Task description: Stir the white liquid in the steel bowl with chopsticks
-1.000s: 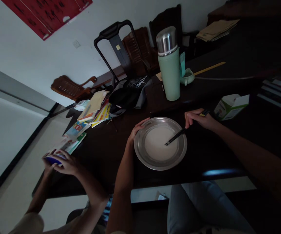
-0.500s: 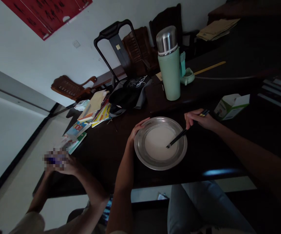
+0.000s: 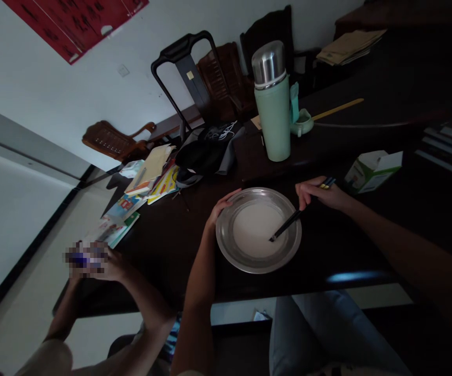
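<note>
A round metal bowl [image 3: 226, 243] rests on the dark table, with a pale, milky liquid [image 3: 254, 227] in its bottom. My left hand [image 3: 221, 208] is curled against the bowl's left side, steadying it by the rim; part of its fingers is hidden behind the edge. Above the right rim, my right hand [image 3: 314, 192] grips a pair of dark chopsticks [image 3: 287, 225] with lighter bands at the upper end. They slant down to the left, and their tips dip into the liquid right of its middle.
Behind the bowl stands a green thermos [image 3: 273, 117] beside a small green cup [image 3: 302, 124]. An opened carton [image 3: 372, 171] is beyond my right hand. Books and papers [image 3: 147, 177] and a black bag [image 3: 206, 149] lie at the left. Another person's hands [image 3: 92, 261] hold a blurred thing.
The chopstick tips have shifted slightly right and toward me in the liquid, as my right hand moved a little. My left hand and the bowl stay put.
</note>
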The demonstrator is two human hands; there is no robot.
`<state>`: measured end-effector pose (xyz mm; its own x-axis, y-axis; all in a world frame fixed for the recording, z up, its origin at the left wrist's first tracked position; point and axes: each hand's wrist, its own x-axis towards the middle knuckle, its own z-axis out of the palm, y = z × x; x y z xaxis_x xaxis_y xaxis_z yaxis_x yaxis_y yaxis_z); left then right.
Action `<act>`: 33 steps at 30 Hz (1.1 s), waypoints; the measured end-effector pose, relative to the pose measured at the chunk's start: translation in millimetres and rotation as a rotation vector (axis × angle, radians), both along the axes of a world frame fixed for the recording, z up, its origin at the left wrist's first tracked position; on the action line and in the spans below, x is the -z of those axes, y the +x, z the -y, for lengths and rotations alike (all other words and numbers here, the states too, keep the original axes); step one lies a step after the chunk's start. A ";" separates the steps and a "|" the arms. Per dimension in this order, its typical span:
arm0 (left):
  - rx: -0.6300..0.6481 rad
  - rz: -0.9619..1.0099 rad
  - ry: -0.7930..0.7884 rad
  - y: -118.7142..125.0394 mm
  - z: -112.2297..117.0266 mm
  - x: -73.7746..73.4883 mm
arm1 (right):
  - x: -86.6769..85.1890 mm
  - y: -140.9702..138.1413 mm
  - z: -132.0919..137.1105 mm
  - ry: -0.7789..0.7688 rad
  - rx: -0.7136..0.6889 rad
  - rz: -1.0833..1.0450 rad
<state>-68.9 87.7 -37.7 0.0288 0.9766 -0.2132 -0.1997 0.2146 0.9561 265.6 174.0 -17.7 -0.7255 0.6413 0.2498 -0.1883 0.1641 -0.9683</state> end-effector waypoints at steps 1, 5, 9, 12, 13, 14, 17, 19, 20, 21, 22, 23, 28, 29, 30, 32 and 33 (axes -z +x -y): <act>0.001 -0.006 0.000 0.2 0.0 -0.4 | 0.0 -1.8 2.6 0.000 -0.032 0.018; -0.005 -0.013 -0.001 1.6 0.3 -2.7 | -1.3 -8.9 9.5 -0.004 -0.029 0.084; -0.006 0.002 -0.005 1.5 0.6 -2.3 | -1.8 -4.7 2.2 -0.010 0.100 0.068; 0.001 0.004 0.011 0.1 0.7 -0.5 | -0.9 -0.5 -0.5 -0.020 0.068 0.006; 0.006 0.002 0.017 -0.3 0.8 -0.1 | -0.8 -0.7 0.9 -0.019 0.037 0.002; 0.010 -0.001 0.021 -0.5 0.8 0.2 | -0.8 -1.7 3.4 -0.017 0.006 0.011; 0.016 -0.002 0.019 -0.4 0.7 0.1 | -2.3 -7.0 11.7 -0.003 -0.045 0.053; 0.014 0.000 0.014 0.1 0.6 -0.2 | -3.5 -8.9 12.9 0.013 -0.017 0.067; 0.013 0.001 0.011 0.4 0.6 -0.2 | -3.9 -8.6 11.6 0.020 0.011 0.073; 0.010 0.001 0.009 0.6 0.5 -0.2 | -4.0 -7.4 9.2 0.025 0.046 0.074; 0.006 0.001 0.008 0.7 0.5 -0.1 | -3.9 -5.6 6.3 0.024 0.079 0.070; 0.002 0.001 0.007 0.8 0.4 0.1 | -3.5 -3.7 3.5 0.022 0.102 0.059; 0.002 0.004 0.011 0.3 0.1 0.1 | -2.6 -1.7 3.2 0.005 0.010 0.026; 0.007 -0.001 0.012 0.2 0.1 -0.2 | -3.0 -3.5 6.0 -0.002 -0.021 0.043; 0.009 -0.006 0.012 0.2 0.1 -0.6 | -3.5 -5.6 8.7 -0.009 -0.044 0.062; 0.008 -0.009 0.009 0.4 0.4 -1.1 | -4.6 -9.0 12.3 -0.014 -0.043 0.088; 0.005 -0.006 0.006 0.5 0.5 -1.1 | -5.0 -9.7 12.4 -0.011 -0.018 0.093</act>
